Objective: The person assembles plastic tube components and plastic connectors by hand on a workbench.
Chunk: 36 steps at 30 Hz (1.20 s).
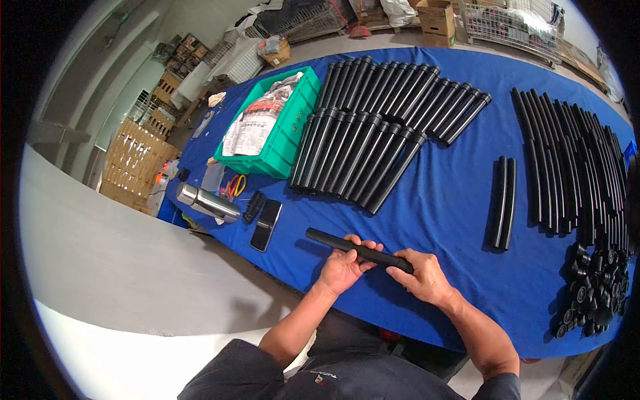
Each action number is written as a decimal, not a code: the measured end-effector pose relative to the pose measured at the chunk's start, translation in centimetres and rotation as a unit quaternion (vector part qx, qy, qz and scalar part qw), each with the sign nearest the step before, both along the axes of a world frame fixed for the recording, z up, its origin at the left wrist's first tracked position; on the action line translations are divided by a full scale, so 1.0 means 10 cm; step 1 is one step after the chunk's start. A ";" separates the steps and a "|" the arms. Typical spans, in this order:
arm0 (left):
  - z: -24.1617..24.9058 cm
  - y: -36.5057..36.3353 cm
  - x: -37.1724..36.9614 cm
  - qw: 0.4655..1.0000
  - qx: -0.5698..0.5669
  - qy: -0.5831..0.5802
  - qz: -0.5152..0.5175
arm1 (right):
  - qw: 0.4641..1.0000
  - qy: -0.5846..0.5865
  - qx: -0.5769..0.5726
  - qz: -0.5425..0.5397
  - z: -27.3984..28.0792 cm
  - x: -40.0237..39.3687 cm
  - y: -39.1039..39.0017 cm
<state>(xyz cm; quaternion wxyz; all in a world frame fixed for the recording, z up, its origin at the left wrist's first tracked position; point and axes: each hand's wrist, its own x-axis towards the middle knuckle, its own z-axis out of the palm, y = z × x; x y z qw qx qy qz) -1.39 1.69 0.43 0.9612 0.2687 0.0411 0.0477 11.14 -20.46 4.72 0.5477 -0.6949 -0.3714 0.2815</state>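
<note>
A black plastic tube point(327, 238) lies slantwise across both my hands, above the front edge of the blue-covered table. My left hand point(347, 265) cradles its middle, palm up, with the fingers wrapped round it. Around its right end my right hand point(421, 275) is closed, hiding whatever is at that end. Two loose black tubes point(505, 203) lie side by side to the right of my hands. Farther right is a big batch of similar tubes point(567, 167), with a heap of round black caps point(590, 293) in front of it. Capped tubes point(363, 150) lie in rows beyond my hands.
A green crate point(293, 123) with printed paper point(260, 123) inside stands at the back left. Near the left edge are a steel flask point(208, 202), a phone point(266, 225), a black clip-like item point(253, 207) and yellow-handled scissors point(237, 186). Blue cloth point(447, 193) covers the table.
</note>
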 end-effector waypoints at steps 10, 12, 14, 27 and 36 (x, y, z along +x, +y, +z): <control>0.01 0.00 0.01 1.000 -0.007 0.007 -0.001 | 0.988 -0.145 0.041 -0.009 -0.02 0.00 0.02; 0.01 0.00 0.01 1.000 -0.016 0.015 -0.002 | 0.954 -0.293 0.055 -0.032 -0.12 -0.04 0.04; -0.02 0.00 0.01 1.000 -0.015 0.011 -0.008 | 0.959 -0.274 0.062 -0.024 -0.11 -0.02 0.02; -0.03 0.01 0.02 1.000 0.017 0.006 -0.021 | 0.997 0.022 -0.055 0.043 0.12 0.07 -0.01; 0.00 0.00 0.02 0.999 0.015 0.024 -0.017 | 0.999 -0.024 -0.022 0.017 0.08 0.03 -0.02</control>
